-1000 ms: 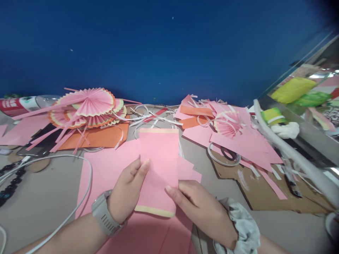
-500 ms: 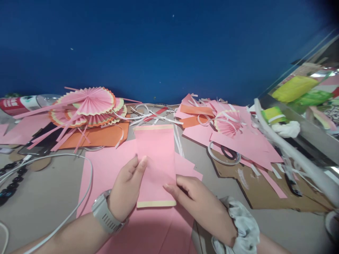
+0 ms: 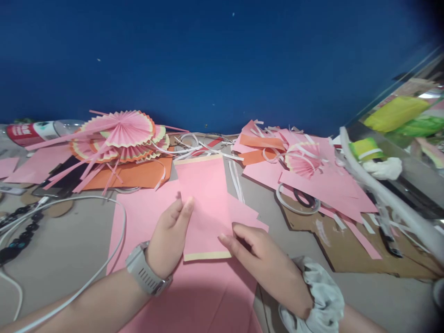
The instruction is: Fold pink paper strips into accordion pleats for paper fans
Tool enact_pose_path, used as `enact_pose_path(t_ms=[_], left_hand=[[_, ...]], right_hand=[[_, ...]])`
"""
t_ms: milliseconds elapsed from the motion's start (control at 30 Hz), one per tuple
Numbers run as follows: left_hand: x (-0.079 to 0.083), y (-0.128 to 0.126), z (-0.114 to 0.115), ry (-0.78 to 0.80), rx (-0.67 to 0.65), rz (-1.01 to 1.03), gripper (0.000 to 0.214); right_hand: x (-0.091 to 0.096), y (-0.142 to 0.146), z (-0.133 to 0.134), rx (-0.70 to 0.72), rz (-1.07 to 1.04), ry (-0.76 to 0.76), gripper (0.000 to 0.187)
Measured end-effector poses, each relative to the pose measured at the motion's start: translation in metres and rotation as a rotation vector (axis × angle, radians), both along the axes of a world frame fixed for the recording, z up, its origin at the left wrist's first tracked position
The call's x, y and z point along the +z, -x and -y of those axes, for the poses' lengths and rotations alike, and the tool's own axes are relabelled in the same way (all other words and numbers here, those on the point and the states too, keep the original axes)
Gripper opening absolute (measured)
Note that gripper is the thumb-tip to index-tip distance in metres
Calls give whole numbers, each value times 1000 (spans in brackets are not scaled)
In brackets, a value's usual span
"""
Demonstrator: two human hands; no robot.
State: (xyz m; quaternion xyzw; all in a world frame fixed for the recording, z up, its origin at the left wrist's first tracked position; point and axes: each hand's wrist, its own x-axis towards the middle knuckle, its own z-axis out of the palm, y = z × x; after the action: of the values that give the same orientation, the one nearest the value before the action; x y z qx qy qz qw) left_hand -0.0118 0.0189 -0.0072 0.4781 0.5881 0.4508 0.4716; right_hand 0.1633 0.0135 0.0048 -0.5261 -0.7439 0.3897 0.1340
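Observation:
A rectangular piece of pink paper [image 3: 207, 199] with pale yellow strips along its far and near edges is held up between both hands. My left hand [image 3: 169, 238], with a grey watch on the wrist, pinches its left edge, thumb on top. My right hand [image 3: 258, 252], a pale scrunchie at the wrist, grips the lower right edge between thumb and fingers. The fingers behind the paper are hidden. Beneath lie larger pink sheets [image 3: 138, 208] on the grey table.
Pleated paper rosettes [image 3: 128, 129] lie on orange paper at the back left, near a bottle [image 3: 34, 132]. Pink scraps [image 3: 322, 189], a tape ring [image 3: 298, 210] and a utility knife [image 3: 390, 238] rest on cardboard [image 3: 347, 259] at right. A white cable [image 3: 124, 226] loops at left.
Both hands still grip the pink paper, which has tilted slightly and sits a little higher in view. The whole view has shifted a little, moving the surroundings to the right.

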Motion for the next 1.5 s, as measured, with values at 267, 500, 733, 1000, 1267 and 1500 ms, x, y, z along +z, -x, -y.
enact_pose_path(t_ms=[267,500,733,1000,1267,1500], left_hand=[[-2,0,0,-8,0,58,32],[-3,1,1,-33,7,7,31],[-4,1,0,-48,37,-17,32],[-1,1,1,-51,64,3,31],[2,-1,3,-17,-56,177,38],[1,-9,12,149,-304,292,27]], right_hand=[[0,-3,-3,-14,24,-38,41],[1,-5,-5,-26,70,-42,41],[1,-6,-5,-2,52,-20,41],[4,-5,-6,5,19,-10,40],[3,-13,-7,-66,-136,86,39],[2,-16,-10,-157,-164,-37,37]])
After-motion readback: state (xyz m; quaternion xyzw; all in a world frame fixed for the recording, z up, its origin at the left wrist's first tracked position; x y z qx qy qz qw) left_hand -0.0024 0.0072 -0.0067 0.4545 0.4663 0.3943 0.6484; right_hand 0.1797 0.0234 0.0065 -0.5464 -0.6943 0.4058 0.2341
